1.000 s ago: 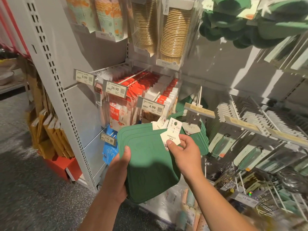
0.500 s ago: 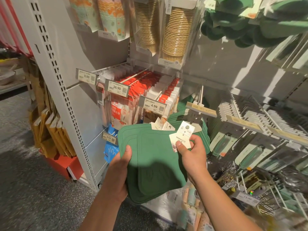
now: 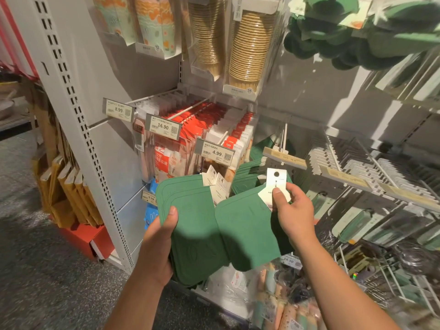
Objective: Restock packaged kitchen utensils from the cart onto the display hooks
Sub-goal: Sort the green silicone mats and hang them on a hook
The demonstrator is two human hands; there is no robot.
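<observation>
At frame centre, the left hand (image 3: 160,236) grips a stack of green mats (image 3: 190,225). The right hand (image 3: 294,210) pinches 1 mat (image 3: 247,234) by its white hang tag (image 3: 275,184), below the hook (image 3: 283,139). The mats look light, floppy and grippy; the punched tag seems the best hold.

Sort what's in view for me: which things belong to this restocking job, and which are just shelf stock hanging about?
In the job:
left hand gripping the green mat stack
right hand pinching the hang tag of one separated mat
display hook above

Just hanging about:
paper cup packs
red-and-white packets
4.99 price tag
</observation>
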